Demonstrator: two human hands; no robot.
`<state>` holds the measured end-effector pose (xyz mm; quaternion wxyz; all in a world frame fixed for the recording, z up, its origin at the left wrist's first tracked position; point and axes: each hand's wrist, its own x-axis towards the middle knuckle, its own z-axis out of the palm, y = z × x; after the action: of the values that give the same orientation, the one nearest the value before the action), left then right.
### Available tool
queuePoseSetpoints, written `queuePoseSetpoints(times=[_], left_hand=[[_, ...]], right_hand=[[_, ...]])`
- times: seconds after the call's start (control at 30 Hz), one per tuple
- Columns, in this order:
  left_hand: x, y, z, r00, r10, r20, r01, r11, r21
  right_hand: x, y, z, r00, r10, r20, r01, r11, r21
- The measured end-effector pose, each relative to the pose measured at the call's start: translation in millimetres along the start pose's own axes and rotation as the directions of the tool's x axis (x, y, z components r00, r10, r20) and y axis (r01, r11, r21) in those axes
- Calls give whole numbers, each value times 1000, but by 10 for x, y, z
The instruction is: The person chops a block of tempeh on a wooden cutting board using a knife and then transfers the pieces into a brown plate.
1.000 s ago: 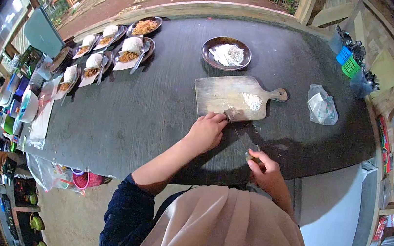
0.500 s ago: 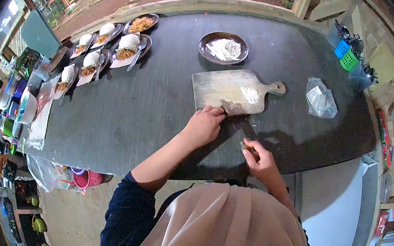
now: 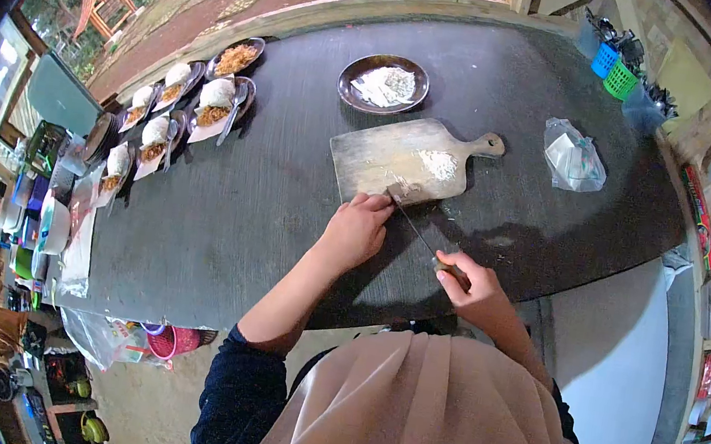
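Dark table (image 3: 222, 223) fills most of my view. Near its middle lies the board (image 3: 359, 156), white bits (image 3: 440, 165) heaped toward its handle end. At its near edge, the knife (image 3: 413, 226) slants up to the left hand (image 3: 356, 227), whose fingers bunch together; whether they pinch anything I cannot tell. The right hand (image 3: 476, 290) has its fingers clamped on the knife's handle. I'd judge good cutting here wants left fingertips curled clear of the blade, short even strokes and a steady board. Beyond sits a bowl (image 3: 356, 65) of similar white pieces; a bag (image 3: 574, 160) lies rightward, filled plates (image 3: 250, 100) well left.
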<state>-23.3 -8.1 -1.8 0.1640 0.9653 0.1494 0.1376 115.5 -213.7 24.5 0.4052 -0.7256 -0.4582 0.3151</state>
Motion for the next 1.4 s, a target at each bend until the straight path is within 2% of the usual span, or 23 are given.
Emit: queuePoseSetpoints(times=[0.1, 0.17, 0.2, 0.27, 0.37, 0.5, 0.57, 0.6, 0.67, 0.8, 0.87, 0.9, 0.97, 1.1, 1.17, 1.2, 1.27, 1.4], left_hand=[[1, -3, 13, 1000, 12, -24, -12, 1000, 14], [3, 2, 3, 1000, 9, -6, -9, 1000, 8], [-6, -4, 18, 1000, 12, -3, -12, 1000, 11], [-9, -38, 48, 1000, 6, 4, -6, 999, 52], [-15, -20, 24, 1000, 10, 17, -11, 997, 72], [-14, 8, 3, 1000, 1, 20, -3, 996, 86], [-14, 13, -5, 1000, -2, 25, 1, 998, 62], [-20, 14, -2, 1000, 2, 26, -4, 998, 66], [-21, -3, 6, 999, -3, 32, 1, 996, 84], [-18, 6, -4, 999, -15, 37, 12, 997, 78], [-16, 0, -5, 999, -1, 32, -1, 998, 59], [-16, -3, 0, 999, -4, 32, 2, 998, 59], [-11, -9, 5, 999, -14, 42, 12, 999, 44], [-12, 25, -13, 1000, -3, 23, 2, 999, 43], [-7, 22, -19, 1000, 0, 17, -1, 998, 57], [-2, 6, -10, 1000, 1, 6, -1, 998, 64], [-14, -15, 36, 1000, 5, -4, -5, 997, 73], [-14, -27, 43, 1000, -9, 1, 9, 998, 54]], right_hand=[[-3, 62, 57, 1000, 13, -4, -13, 998, 62], [78, 209, 176, 967, -220, -130, 226, 973, 38], [76, 169, 148, 967, -219, -133, 226, 973, 42], [80, 41, 54, 1000, -3, -1, 3, 999, 55], [-13, 62, 35, 997, -78, -26, 79, 996, 47], [21, 108, 85, 999, -40, -30, 42, 998, 54], [92, 210, 172, 971, -191, -143, 203, 976, 78], [78, 181, 146, 970, -192, -148, 205, 976, 79], [49, 77, 50, 997, -68, -34, 71, 993, 91], [-41, 48, -9, 997, -73, -27, 75, 995, 71], [-43, 37, -37, 999, 39, 34, -42, 997, 72], [-38, 79, -21, 999, 39, 36, -41, 997, 72], [-5, 214, 49, 994, -108, -29, 110, 988, 107], [74, 229, 137, 970, -204, -130, 216, 973, 86], [100, 205, 95, 991, -123, -53, 129, 985, 113], [90, 160, 58, 989, -135, -55, 141, 984, 109], [1, 64, -8, 999, 28, 30, -31, 996, 88], [-26, 97, -17, 1000, -5, 4, 5, 993, 119]])
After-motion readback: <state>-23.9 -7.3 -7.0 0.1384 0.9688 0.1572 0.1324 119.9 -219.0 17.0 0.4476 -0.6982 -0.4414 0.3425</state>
